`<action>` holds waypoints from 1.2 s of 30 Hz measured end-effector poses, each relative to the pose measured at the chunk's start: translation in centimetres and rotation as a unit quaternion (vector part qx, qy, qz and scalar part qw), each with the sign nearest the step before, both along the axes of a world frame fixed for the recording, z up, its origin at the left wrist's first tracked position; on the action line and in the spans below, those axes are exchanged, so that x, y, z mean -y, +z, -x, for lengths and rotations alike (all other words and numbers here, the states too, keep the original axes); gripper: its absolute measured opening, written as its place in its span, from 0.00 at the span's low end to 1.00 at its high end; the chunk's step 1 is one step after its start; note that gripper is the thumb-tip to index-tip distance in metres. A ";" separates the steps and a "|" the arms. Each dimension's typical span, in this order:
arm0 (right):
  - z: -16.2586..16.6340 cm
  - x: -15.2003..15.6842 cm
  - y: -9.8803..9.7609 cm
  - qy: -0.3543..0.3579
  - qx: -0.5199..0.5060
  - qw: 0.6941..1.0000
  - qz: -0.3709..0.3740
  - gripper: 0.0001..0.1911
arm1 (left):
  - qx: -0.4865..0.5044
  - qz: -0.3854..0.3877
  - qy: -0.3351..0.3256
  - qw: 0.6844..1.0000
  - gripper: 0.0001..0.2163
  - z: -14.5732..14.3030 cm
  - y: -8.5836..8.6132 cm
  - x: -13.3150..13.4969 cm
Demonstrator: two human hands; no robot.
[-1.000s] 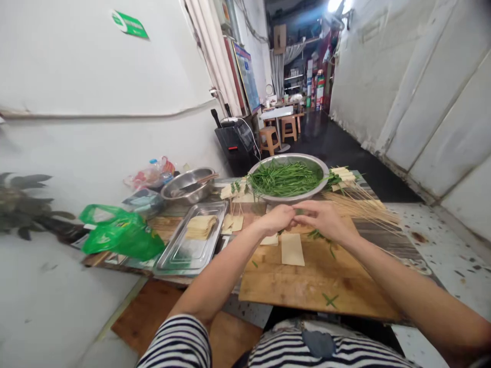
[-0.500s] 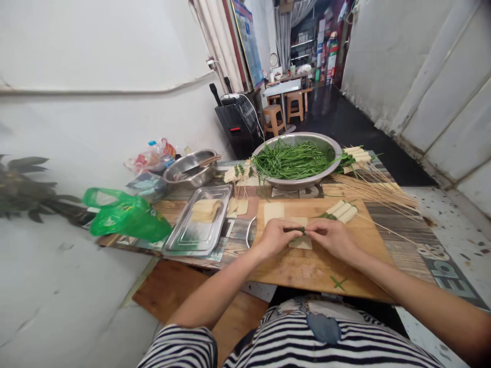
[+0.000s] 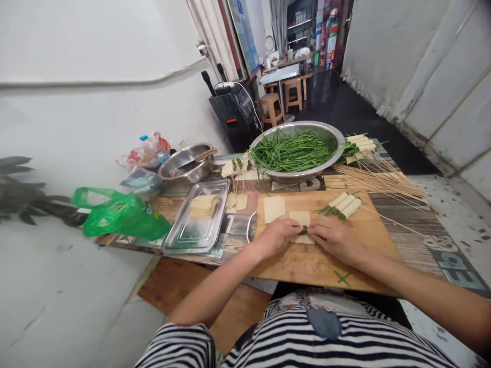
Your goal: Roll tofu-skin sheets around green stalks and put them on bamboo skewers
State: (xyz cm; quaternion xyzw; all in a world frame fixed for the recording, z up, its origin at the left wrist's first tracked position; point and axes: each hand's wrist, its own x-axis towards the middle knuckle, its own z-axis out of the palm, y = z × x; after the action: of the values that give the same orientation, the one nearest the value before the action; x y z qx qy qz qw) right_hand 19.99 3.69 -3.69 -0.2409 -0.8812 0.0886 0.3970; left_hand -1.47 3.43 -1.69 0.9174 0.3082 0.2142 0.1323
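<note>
On the wooden cutting board, my left hand and my right hand meet over a square tofu sheet. Between their fingertips lies a short bundle of green chives, each hand pinching one end. The bundle crosses the middle of the sheet. Beside my left hand rests a second flat tofu sheet. Beyond my right hand are several pale rolls filled with greens, on a thin skewer. Crossed green scraps lie near the board's front edge.
Behind the board stands a steel basin with chives inside. Loose bamboo skewers and more rolls lie to its right. Leftward are a metal tray holding stacked tofu sheets, a steel bowl and a green plastic bag.
Both hands have lowered the chives slightly on the tofu sheet, and my right hand has shifted a little right. The whole view has tilted a little.
</note>
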 end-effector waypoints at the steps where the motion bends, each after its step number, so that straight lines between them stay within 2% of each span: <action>1: 0.0 0.0 0.0 0.000 0.004 1.000 -0.007 0.10 | -0.004 -0.007 -0.010 1.000 0.12 0.0 0.0 -0.3; 4: -0.3 0.2 -0.1 0.000 0.043 0.998 -0.044 0.11 | -0.018 -0.036 -0.032 0.999 0.12 0.3 -0.1 -0.5; 9: -0.7 1.1 0.0 0.007 0.181 0.976 -0.124 0.16 | -0.046 -0.091 -0.070 0.992 0.12 0.8 -0.4 0.4; 15: -0.1 1.3 0.2 0.003 0.267 0.945 -0.189 0.13 | -0.049 -0.082 -0.089 0.991 0.14 0.9 0.1 0.6; 17: 0.1 1.2 0.1 -0.001 0.275 0.941 -0.197 0.13 | -0.041 -0.082 -0.076 0.993 0.14 0.8 -0.1 0.6; 20: 0.2 1.1 0.0 -0.005 0.262 0.947 -0.187 0.14 | 0.004 -0.064 -0.024 0.998 0.12 0.4 -0.5 0.5; 24: -0.1 0.9 0.3 -0.002 0.216 0.970 -0.114 0.16 | 0.092 -0.002 0.034 0.995 0.09 -0.1 -0.9 0.7; 27: -0.4 0.4 0.7 -0.001 0.154 0.988 0.031 0.17 | 0.153 0.068 0.095 0.981 0.07 -0.4 -1.1 1.0; 30: -0.5 -0.3 1.0 -0.021 0.088 0.979 0.181 0.14 | 0.202 0.119 0.142 0.962 0.06 -0.3 -1.2 1.4; 33: -0.2 -0.6 1.1 -0.048 0.058 0.962 0.264 0.10 | 0.202 0.109 0.145 0.962 0.10 -0.2 -1.4 1.5; 36: 0.3 -0.5 1.2 -0.078 0.047 0.955 0.281 0.09 | 0.174 0.065 0.127 0.974 0.11 -0.1 -1.4 1.5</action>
State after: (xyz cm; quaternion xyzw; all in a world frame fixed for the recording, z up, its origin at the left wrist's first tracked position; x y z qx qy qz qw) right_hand 19.69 4.14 -2.51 -0.4146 -0.8166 0.2904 0.2773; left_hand -1.41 1.89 -3.09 0.8090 0.4077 0.3647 0.2152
